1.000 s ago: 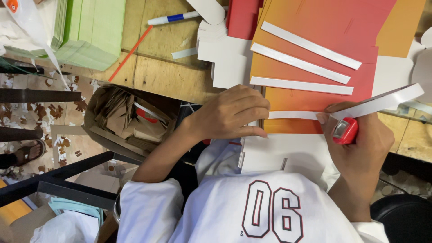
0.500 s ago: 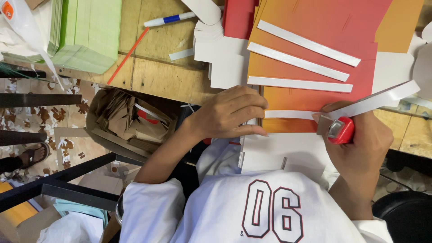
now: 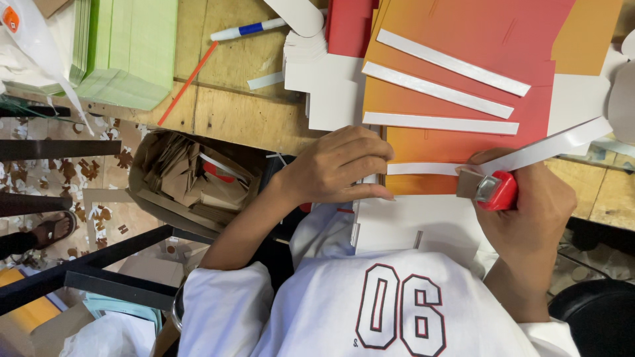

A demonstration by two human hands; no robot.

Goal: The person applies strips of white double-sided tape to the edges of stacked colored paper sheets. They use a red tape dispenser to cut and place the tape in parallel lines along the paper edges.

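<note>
A white tape strip [image 3: 423,168] is lying across the lower edge of the orange sheet [image 3: 463,142], right of centre in the frame, and it is ending at a red dispenser [image 3: 493,190]. From there a loose white tail is rising toward the right edge of the frame.

Judging by this, the person is laying a fourth band of tape: three finished strips [image 3: 440,122] are already sitting above it, fanned across the sheets. The next move is calling for a steady pull along the edge, with the sheet kept from sliding, and then a clean cut.

The right hand [image 3: 529,211] is gripping the dispenser, fingers closed round its body, at the strip's right end. The left hand [image 3: 337,168] is pressing flat on the strip's left end, fingers together and pointing right, pinning sheet and tape to the white card [image 3: 397,228] beneath. The strip is thus running between the two hands, touching both.

Further out, a pen [image 3: 248,28] is lying at upper centre on the wooden table [image 3: 245,112], green paper [image 3: 126,53] is stacked at upper left, and a box of scraps [image 3: 185,178] is sitting below the table edge.
</note>
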